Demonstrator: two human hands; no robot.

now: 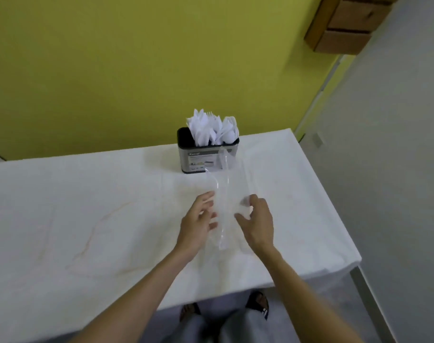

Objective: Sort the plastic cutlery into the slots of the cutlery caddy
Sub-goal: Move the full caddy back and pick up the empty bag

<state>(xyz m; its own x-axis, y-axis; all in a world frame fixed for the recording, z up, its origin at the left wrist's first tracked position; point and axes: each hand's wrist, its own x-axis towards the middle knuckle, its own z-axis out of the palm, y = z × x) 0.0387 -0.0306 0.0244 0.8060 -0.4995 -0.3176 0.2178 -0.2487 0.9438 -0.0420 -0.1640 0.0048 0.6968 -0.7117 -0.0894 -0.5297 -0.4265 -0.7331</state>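
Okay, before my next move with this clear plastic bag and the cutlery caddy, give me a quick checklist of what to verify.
1. Caddy upright on the table: ok, it stands near the far edge.
2. White cutlery seated in the caddy: ok, it stands upright.
3. Clear plastic bag emptied: cannot tell, too blurred and see-through.
4. Left hand grip on the bag: cannot tell; its fingers are at the bag's left side.
5. Right hand grip: cannot tell; its fingers curl at the bag's right side.
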